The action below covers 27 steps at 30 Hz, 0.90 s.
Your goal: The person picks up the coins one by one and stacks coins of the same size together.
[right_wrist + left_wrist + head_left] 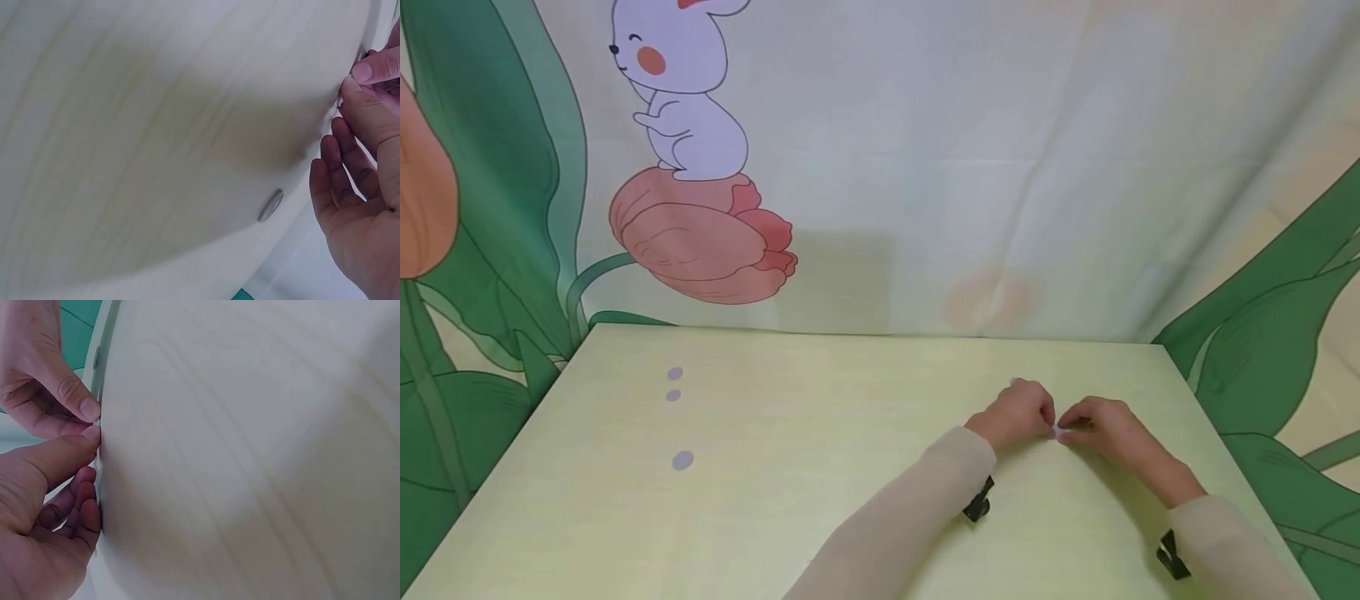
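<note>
Thumb and fingertips of my left hand [1017,410] pinch a small pale piece [1058,432], low over the right part of the table. From the other side my right hand [1108,429] pinches the same piece, and the two hands' fingertips meet around it. Most of the piece is hidden by the fingers; I cannot tell its exact shape. In the right wrist view a white bit of it [340,102] shows at the fingertips, and the other fingers of the right hand [369,212] curl loosely. A pale disc [1013,381] peeks out behind the left hand.
On the left part of the light wood-grain table [820,467] lie three flat pale discs, the nearest one [682,460] apart from the two behind. A grey disc [270,205] lies near the table edge in the right wrist view. A printed curtain [887,167] hangs behind.
</note>
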{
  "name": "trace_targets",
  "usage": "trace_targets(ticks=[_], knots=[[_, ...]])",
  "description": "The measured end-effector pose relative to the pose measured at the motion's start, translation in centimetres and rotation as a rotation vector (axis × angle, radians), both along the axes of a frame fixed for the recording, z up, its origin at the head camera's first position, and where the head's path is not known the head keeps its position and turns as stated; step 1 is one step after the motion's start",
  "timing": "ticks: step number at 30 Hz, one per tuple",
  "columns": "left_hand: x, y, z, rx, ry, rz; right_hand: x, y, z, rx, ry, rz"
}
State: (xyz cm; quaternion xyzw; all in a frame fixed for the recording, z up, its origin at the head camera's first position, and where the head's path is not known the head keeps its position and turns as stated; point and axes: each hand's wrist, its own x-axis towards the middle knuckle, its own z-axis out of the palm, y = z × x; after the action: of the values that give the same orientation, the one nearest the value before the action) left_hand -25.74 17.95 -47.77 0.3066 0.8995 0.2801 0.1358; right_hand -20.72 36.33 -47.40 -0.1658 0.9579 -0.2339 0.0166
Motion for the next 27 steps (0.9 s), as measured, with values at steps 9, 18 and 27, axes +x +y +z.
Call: trace_targets(ticks=[9,18,27], knots=[[-0.2,-1.3,0.2,-0.015,0.006,-0.03,-0.3,-1.3,0.0,0.011,0.03,0.049],[-0.2,-2.0,0.2,-0.018,0.0,0.0,-0.6,-2.3,-0.1,0.004,0.025,0.046],[-0.3,-2.7,-0.1,-0.013,-0.03,0.02,-0.9,-2.9,-0.6,0.002,-0.019,0.014]])
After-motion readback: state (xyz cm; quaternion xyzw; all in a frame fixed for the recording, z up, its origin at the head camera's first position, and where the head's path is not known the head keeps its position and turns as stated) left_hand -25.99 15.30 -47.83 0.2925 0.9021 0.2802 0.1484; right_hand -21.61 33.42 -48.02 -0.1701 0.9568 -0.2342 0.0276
